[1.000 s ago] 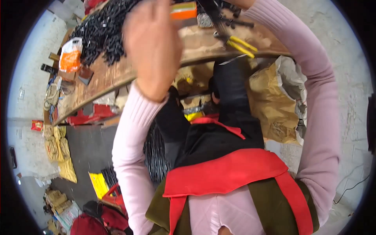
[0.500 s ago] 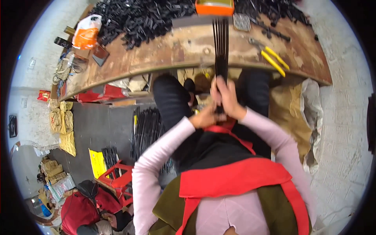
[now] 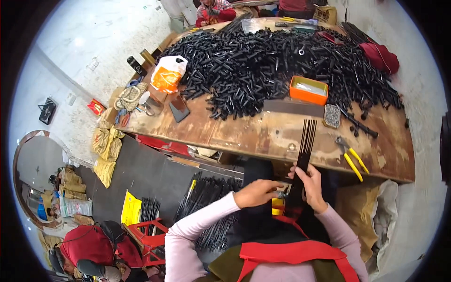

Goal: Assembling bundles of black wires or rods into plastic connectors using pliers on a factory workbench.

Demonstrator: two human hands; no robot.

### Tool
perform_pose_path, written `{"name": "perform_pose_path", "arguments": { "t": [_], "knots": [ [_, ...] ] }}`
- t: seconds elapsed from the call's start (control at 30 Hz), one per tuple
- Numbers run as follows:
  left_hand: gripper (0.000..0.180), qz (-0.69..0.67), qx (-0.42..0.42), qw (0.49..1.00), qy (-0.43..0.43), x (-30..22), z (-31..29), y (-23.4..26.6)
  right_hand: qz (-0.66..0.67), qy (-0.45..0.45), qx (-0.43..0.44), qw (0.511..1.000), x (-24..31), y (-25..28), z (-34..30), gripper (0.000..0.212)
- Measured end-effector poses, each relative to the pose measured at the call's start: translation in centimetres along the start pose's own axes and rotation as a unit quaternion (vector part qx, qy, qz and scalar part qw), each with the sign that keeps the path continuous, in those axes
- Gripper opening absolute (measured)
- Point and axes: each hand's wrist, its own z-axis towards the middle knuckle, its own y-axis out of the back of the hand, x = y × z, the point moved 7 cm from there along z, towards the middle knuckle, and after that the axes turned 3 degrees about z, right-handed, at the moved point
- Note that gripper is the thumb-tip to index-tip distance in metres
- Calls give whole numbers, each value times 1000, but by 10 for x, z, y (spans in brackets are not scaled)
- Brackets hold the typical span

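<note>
My right hand point(image 3: 312, 187) grips a bundle of thin black rods point(image 3: 307, 143), its fingers wrapped round the middle. The rods point up toward the table's near edge, fanned slightly apart at the far end. Their lower end reaches down over my lap, beside my red-trimmed apron. To the left of the bundle my left hand point(image 3: 257, 193) hovers apart from it, fingers loosely spread and holding nothing. Pliers point(image 3: 352, 162) with yellow handles lie on the table edge, right of the rods. Beyond the rods sits a tin of small metal pieces point(image 3: 331, 116).
Short black tubes point(image 3: 253, 66) are heaped across the wooden table point(image 3: 225, 124), with an orange box point(image 3: 308, 97) in front. A phone point(image 3: 178, 108) and plastic bag point(image 3: 168, 75) lie left. More black rods point(image 3: 211, 211) and a red stool point(image 3: 152, 240) stand on the floor. Other people sit nearby.
My left hand has come off the bundle and moved left. The right hand still holds the rods. The view has tilted up, showing more of the table and a person beyond it.
</note>
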Motion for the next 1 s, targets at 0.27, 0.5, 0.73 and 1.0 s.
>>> {"name": "perform_pose_path", "arguments": {
  "t": [0.27, 0.5, 0.73, 1.0],
  "knots": [
    [15, 128, -358, 921, 88, 24, 91, 227, 0, -10, 9, 1000, -5, 2, 1, 18],
    [26, 313, -474, 819, 77, 79, 241, 317, 19, -70, 9, 997, -12, 8, 0, 16],
    [27, 319, -479, 816, 57, 80, 203, 361, 61, -89, 37, 993, -11, 3, 4, 19],
    [35, -197, -487, 846, 92, 123, 6, 271, 30, -18, 56, 998, -9, 2, 9, 19]
  ]
}}
